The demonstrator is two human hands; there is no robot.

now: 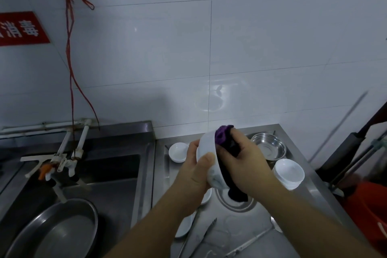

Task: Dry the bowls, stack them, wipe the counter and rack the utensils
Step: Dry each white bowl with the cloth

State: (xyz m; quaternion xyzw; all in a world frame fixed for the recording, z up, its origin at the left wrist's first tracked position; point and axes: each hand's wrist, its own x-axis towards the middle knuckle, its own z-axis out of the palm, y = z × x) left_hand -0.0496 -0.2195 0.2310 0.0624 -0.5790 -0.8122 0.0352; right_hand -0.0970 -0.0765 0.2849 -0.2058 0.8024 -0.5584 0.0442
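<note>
1. Holding a white bowl tipped on its side above the steel counter, the left hand has its thumb pressed on the near outer wall and its fingers wrapped around the far side, clasping the bowl.
2. The right hand is clenched around a dark purple cloth, which is pushed into the bowl's mouth; a fold pokes out above the rim at the far end, and a tail of the cloth hangs below the hand.
3. Under the hands, a round drain ring is set into the counter.
4. Far left of the hands, a small white dish sits upright on the counter.
5. To the far right, a shiny steel bowl rests near the back edge.
6. Just nearer than that, to the right of the hands, stands a stack of white bowls, open side up; how many it holds cannot be told.
7. Another white dish lies partly hidden under the left forearm.
8. Near the front edge lie metal tongs and other blurred utensils.
9. On the left, a sink holds a large metal basin, with a white tap above it.
10. A red sign and a red string hang on the white tiled wall.
11. An orange bucket stands at the far right edge.
</note>
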